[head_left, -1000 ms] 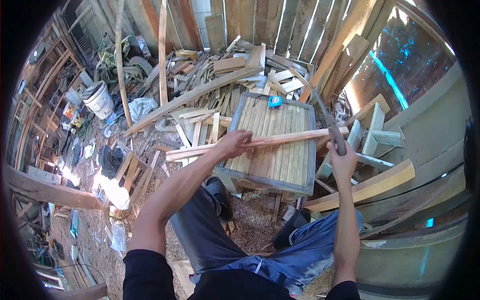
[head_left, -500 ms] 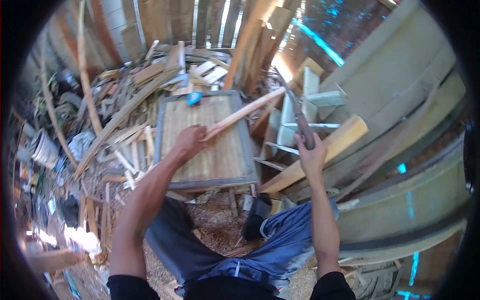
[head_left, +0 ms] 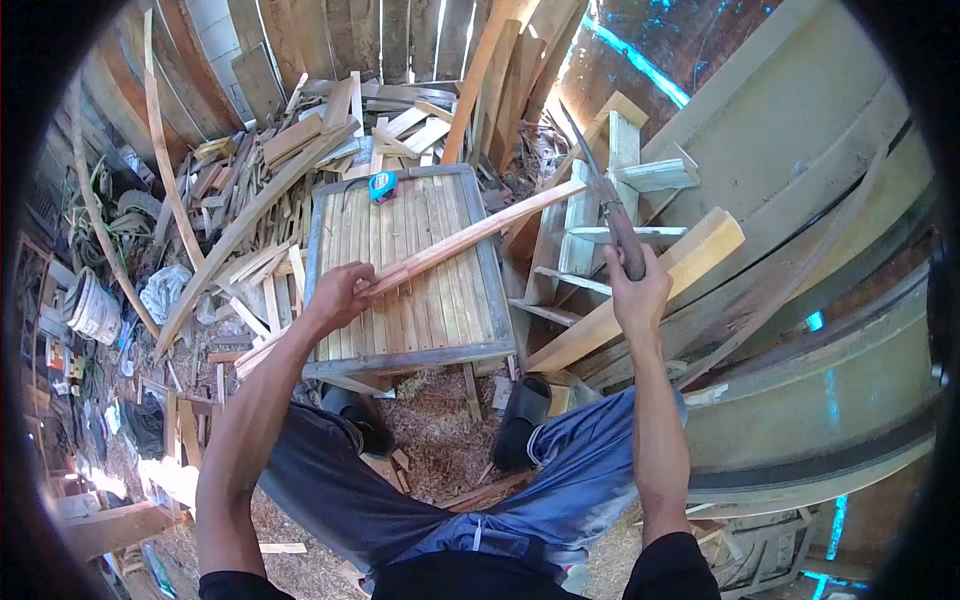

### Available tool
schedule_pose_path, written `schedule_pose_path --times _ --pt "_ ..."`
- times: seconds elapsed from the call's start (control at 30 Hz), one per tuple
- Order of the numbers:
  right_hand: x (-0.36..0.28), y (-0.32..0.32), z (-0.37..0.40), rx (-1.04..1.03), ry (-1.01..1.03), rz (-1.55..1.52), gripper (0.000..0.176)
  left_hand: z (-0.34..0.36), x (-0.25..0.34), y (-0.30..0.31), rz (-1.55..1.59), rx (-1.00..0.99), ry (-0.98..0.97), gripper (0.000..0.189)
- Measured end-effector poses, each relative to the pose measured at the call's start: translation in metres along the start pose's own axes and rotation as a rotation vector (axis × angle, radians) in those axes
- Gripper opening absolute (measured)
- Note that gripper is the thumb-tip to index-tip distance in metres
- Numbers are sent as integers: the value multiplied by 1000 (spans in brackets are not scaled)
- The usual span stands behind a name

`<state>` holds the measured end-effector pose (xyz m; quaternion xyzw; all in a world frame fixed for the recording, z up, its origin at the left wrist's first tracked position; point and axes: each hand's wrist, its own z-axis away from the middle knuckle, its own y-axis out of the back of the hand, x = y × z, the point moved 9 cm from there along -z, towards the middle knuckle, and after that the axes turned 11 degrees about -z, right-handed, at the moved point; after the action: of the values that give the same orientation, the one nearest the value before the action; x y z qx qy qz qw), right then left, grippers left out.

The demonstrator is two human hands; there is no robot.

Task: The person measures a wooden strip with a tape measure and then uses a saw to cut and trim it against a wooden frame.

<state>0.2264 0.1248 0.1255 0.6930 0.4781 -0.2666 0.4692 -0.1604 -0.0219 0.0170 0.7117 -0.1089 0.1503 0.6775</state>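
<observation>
Left hand: closed on wooden strips, over slatted table | Right hand: gripping machete-like tool | I see tape measure on table.

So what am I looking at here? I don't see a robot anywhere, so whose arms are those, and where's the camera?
There's no robot: these are a person's own bare hands, and every picture comes from one camera worn on their head, looking forward and down. The left hand holds a long wood strip that slants across a slatted table and past its right edge. The right hand grips the brown handle of a bladed tool; whether its blade touches the strip, I can't tell. A blue tape measure lies near the table's far edge.
</observation>
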Motion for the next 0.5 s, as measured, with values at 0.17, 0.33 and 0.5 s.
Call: schedule_pose_path --times 0.17,0.33,0.5 --pt "-9 -5 6 -33 -8 23 24 -11 18 -12 -33 1 -2 28" --pt "15 -32 17 -117 -69 -245 31 -41 38 -30 7 37 -45 28" --pt "0 -59 54 -332 -167 -246 35 -43 39 -29 -9 60 -70 25"
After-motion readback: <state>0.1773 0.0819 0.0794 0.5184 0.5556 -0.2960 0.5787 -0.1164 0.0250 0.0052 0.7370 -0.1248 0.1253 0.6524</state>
